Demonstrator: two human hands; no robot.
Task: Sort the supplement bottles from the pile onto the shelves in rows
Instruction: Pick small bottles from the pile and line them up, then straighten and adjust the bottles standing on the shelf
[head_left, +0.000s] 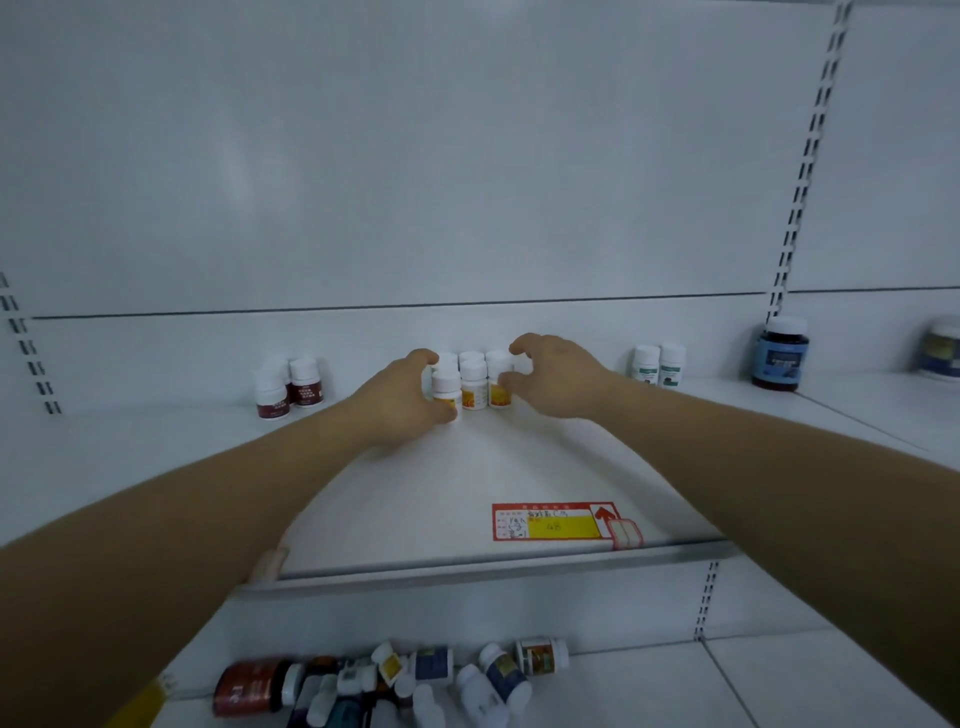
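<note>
Gripped from both sides

As I watched the head view, the left hand (402, 397) clasped the left of the small white plastic bottles with orange labels (474, 387), two rows far back on the white metal shelf (467, 478); the right hand (550, 376) curled round their right. Loose mixed bottles (415, 680) lay piled below.

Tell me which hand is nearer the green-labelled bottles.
Right. The right hand holds the right side of the orange-labelled bottles, toward the green-labelled bottles; the left hand holds their left side, farther away.

Bottle clusters (474, 385) stand far back on the upper shelf (415, 512); the pile (395, 683) lies on the lower shelf (779, 686).
</note>
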